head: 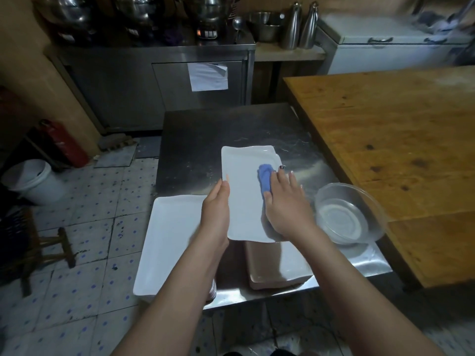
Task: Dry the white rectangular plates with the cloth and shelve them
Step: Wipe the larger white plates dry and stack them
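Note:
A white rectangular plate is lifted above the steel table. My left hand grips its left edge, thumb on the top face. My right hand presses a crumpled blue cloth onto the plate's right side, thumb curled under the cloth. A stack of white rectangular plates sits at the table's front left, partly over the edge. Another stack lies under the held plate, mostly in its shadow.
A clear glass bowl stands just right of my right hand. A wooden table adjoins the steel one on the right. A steel cabinet is behind, and a red fire extinguisher, white bucket and wooden stool are on the floor at left.

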`<control>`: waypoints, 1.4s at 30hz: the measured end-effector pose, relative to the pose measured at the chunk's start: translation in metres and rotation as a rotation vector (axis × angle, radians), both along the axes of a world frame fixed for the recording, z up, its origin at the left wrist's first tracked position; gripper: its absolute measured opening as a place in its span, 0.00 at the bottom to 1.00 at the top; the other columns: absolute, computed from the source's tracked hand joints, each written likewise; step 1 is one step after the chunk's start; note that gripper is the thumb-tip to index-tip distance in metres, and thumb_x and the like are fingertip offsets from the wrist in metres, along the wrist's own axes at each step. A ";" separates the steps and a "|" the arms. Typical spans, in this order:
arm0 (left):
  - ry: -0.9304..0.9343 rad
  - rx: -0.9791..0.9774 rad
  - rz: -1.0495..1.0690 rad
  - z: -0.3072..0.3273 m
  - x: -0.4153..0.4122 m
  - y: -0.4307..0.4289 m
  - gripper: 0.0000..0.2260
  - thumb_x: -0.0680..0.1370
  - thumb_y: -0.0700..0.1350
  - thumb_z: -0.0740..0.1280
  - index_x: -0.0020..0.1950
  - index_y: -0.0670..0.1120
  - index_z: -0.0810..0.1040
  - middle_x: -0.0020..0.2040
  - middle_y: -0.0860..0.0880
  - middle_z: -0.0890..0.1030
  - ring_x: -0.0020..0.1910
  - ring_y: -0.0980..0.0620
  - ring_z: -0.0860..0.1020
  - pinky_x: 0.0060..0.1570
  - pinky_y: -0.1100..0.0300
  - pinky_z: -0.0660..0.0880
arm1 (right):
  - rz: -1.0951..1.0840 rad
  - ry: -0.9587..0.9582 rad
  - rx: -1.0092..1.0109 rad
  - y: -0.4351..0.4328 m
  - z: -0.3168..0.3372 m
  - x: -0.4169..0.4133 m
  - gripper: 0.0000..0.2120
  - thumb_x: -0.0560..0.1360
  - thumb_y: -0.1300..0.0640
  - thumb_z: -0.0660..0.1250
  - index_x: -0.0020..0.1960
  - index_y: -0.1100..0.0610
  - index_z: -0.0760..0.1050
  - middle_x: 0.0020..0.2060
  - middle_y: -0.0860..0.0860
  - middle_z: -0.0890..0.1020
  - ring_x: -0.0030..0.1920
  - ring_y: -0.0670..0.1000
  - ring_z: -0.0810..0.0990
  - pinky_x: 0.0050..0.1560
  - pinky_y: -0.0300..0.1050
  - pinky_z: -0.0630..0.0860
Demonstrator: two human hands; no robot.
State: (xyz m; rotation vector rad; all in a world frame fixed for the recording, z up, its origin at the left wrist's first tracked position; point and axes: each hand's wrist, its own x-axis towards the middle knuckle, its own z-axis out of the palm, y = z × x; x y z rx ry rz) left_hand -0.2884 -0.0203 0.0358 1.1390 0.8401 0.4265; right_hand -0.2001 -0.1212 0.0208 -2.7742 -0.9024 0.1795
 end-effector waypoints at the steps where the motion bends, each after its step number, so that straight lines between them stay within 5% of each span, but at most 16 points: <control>1: 0.001 0.007 0.010 -0.001 0.000 0.002 0.10 0.81 0.53 0.57 0.54 0.54 0.77 0.43 0.56 0.82 0.36 0.57 0.82 0.27 0.66 0.77 | 0.048 0.010 0.011 -0.004 -0.003 -0.007 0.25 0.82 0.54 0.46 0.77 0.60 0.46 0.77 0.55 0.49 0.76 0.56 0.46 0.74 0.50 0.44; 5: 0.022 0.039 0.013 -0.008 0.000 0.006 0.10 0.81 0.53 0.57 0.49 0.55 0.77 0.40 0.57 0.82 0.38 0.55 0.82 0.31 0.64 0.78 | 0.265 0.005 0.010 -0.023 -0.017 -0.029 0.25 0.82 0.59 0.46 0.76 0.64 0.45 0.76 0.58 0.51 0.76 0.56 0.45 0.72 0.45 0.38; 10: 0.011 0.055 -0.046 -0.015 -0.001 -0.010 0.11 0.82 0.51 0.55 0.51 0.54 0.77 0.42 0.57 0.82 0.40 0.55 0.82 0.33 0.63 0.77 | -0.069 0.088 0.131 -0.014 -0.015 0.002 0.24 0.82 0.54 0.48 0.77 0.57 0.48 0.76 0.61 0.47 0.70 0.62 0.63 0.64 0.50 0.64; 14: 0.046 0.131 -0.129 -0.019 -0.001 -0.022 0.13 0.82 0.50 0.54 0.56 0.50 0.77 0.44 0.55 0.83 0.41 0.57 0.82 0.34 0.65 0.77 | -0.233 0.089 0.177 -0.016 -0.011 0.037 0.20 0.81 0.55 0.51 0.72 0.60 0.57 0.61 0.64 0.72 0.54 0.63 0.76 0.47 0.50 0.69; 18: 0.155 0.185 -0.196 -0.031 -0.004 -0.027 0.14 0.81 0.52 0.55 0.56 0.48 0.77 0.49 0.51 0.82 0.48 0.51 0.81 0.48 0.54 0.77 | -0.359 0.129 0.462 -0.042 -0.008 0.062 0.14 0.80 0.56 0.54 0.64 0.57 0.67 0.52 0.60 0.78 0.49 0.61 0.77 0.43 0.47 0.68; 24: 0.339 0.235 -0.161 -0.065 -0.003 -0.039 0.10 0.80 0.53 0.59 0.46 0.52 0.78 0.40 0.57 0.82 0.39 0.57 0.81 0.33 0.62 0.73 | -0.328 0.453 0.701 -0.069 -0.023 0.070 0.19 0.78 0.57 0.62 0.68 0.53 0.66 0.58 0.50 0.76 0.50 0.47 0.73 0.48 0.40 0.67; 30: 0.479 0.364 -0.085 -0.078 0.002 -0.050 0.20 0.79 0.52 0.60 0.28 0.49 0.73 0.23 0.58 0.76 0.22 0.63 0.72 0.28 0.61 0.62 | -0.337 0.664 0.747 -0.081 -0.042 0.076 0.20 0.76 0.58 0.66 0.66 0.52 0.68 0.53 0.47 0.75 0.47 0.47 0.74 0.42 0.36 0.68; 34: 0.545 0.535 -0.086 -0.083 0.007 -0.049 0.19 0.80 0.49 0.59 0.28 0.49 0.69 0.31 0.52 0.73 0.33 0.53 0.72 0.30 0.59 0.62 | -0.317 0.754 0.766 -0.084 -0.049 0.081 0.21 0.75 0.59 0.68 0.65 0.53 0.68 0.44 0.43 0.74 0.40 0.38 0.73 0.30 0.26 0.69; 38: 0.558 0.633 -0.036 -0.091 0.009 -0.048 0.19 0.80 0.45 0.60 0.28 0.44 0.66 0.41 0.41 0.72 0.45 0.43 0.71 0.40 0.55 0.67 | -0.310 0.824 0.760 -0.086 -0.055 0.086 0.25 0.73 0.56 0.70 0.68 0.55 0.67 0.47 0.47 0.75 0.41 0.40 0.74 0.32 0.31 0.68; 42: 0.598 0.645 -0.063 -0.100 0.008 -0.047 0.16 0.80 0.44 0.59 0.35 0.37 0.74 0.36 0.44 0.69 0.40 0.45 0.69 0.38 0.53 0.68 | -0.299 0.914 0.780 -0.087 -0.057 0.088 0.17 0.73 0.55 0.71 0.60 0.54 0.71 0.43 0.42 0.76 0.40 0.42 0.78 0.33 0.34 0.70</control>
